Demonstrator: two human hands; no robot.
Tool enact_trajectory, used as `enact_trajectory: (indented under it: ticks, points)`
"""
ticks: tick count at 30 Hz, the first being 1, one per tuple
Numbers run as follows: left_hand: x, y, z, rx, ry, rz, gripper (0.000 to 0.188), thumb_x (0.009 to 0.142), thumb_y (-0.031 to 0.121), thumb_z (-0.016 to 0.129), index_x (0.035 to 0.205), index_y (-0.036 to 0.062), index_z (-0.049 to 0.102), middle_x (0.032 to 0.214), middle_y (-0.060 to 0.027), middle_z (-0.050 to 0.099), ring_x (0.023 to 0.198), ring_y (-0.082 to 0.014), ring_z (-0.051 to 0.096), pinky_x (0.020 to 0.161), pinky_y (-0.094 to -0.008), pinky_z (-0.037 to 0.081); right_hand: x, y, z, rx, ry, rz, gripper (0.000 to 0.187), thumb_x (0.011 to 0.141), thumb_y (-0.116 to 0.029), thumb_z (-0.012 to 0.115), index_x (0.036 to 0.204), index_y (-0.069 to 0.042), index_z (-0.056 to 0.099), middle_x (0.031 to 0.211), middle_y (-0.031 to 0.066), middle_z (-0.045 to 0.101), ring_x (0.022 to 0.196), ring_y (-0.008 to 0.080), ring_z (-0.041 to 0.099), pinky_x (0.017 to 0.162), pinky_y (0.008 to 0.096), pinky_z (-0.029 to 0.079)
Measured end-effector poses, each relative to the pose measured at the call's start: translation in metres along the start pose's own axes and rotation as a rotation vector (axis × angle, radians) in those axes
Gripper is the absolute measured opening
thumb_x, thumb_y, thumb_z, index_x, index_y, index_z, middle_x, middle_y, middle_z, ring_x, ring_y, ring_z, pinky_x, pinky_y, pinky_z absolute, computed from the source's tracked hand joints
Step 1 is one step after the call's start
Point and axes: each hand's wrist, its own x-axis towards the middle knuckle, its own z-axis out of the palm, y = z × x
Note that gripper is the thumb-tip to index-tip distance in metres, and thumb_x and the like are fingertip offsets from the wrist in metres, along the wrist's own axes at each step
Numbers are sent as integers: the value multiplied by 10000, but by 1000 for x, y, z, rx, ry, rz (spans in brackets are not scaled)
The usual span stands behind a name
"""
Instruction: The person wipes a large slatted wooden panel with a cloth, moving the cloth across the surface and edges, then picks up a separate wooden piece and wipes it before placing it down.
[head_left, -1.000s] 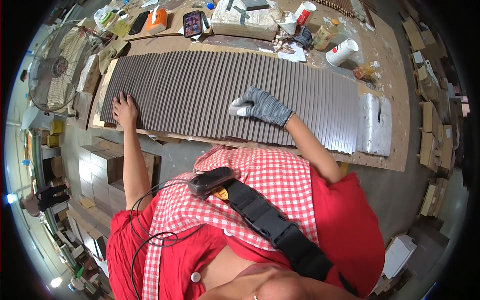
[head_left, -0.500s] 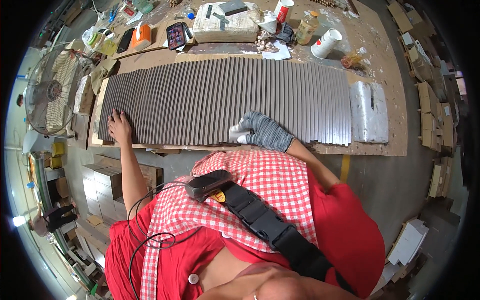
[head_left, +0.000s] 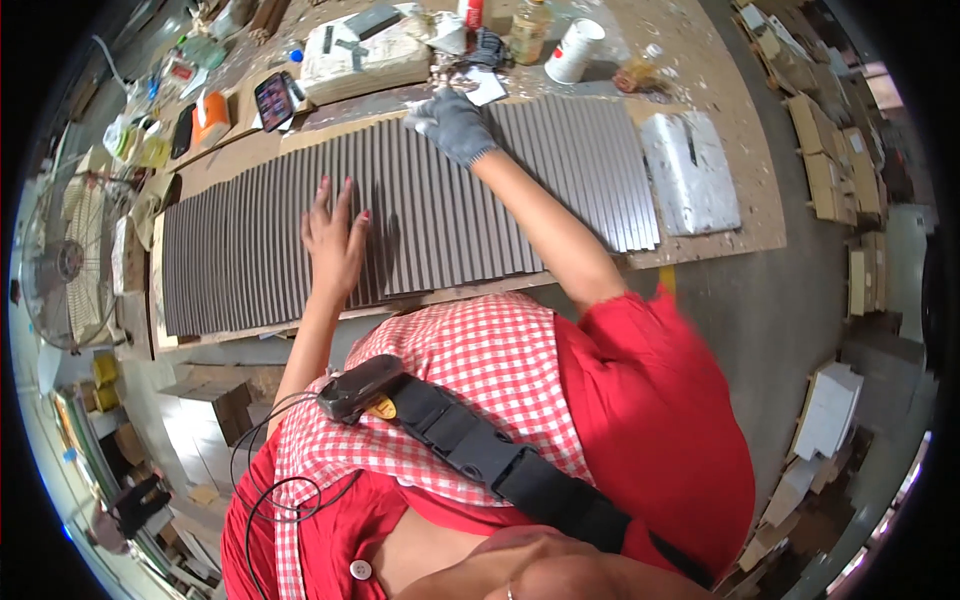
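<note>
A long row of narrow grey-brown ridged strips [head_left: 250, 245] lies side by side across the table in front of me. Over the middle of the row rests my left hand [head_left: 335, 240], bare, its fingers spread on the strips and nothing in its grasp. My right hand [head_left: 458, 128] wears a grey knitted glove with pale fingertips. It is at the far edge of the row, its arm reaching across the strips. The fingers there are bent together; whatever they may hold is hidden. Just beyond that hand lies a piece of white paper [head_left: 485, 88].
A pale, stained block [head_left: 690, 175] sits right of the strips. Along the back are a white wrapped block [head_left: 375, 72], a phone [head_left: 272, 102], an orange box [head_left: 211, 120], a white cup [head_left: 575, 50] and a bottle [head_left: 528, 35]. A fan [head_left: 70, 260] stands left; cartons [head_left: 820, 130] line the right.
My left hand has moved from the row's left end to its middle. The gloved right hand has gone from the near edge to the far edge. The whole view has shifted and tilted.
</note>
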Motion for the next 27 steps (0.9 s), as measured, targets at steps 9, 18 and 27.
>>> enact_trajectory:
  ticks: [9,18,27]
  points:
    - [-4,32,16,139,-80,184,533,1008,364,474,1494,154,411,1572,-154,301,1464,-304,269,1184,-496,183,-61,33,-63,-54,49,98,216,841,-235,749,1008,-98,756,963,125,663,867,271,635,822,381,514]
    - [-1,31,13,196,-137,150,539,1019,378,446,1519,193,370,1589,-119,286,1483,-278,235,1199,-466,147,-239,-26,-117,207,-523,153,345,821,-161,703,1160,-99,717,1067,91,578,1067,229,529,1009,370,438]
    - [11,36,16,183,-78,203,535,1015,382,451,1509,189,383,1580,-122,303,1475,-289,251,1184,-469,185,-269,7,-171,11,-468,188,306,787,-246,790,1015,-48,739,924,122,585,925,261,601,864,368,500]
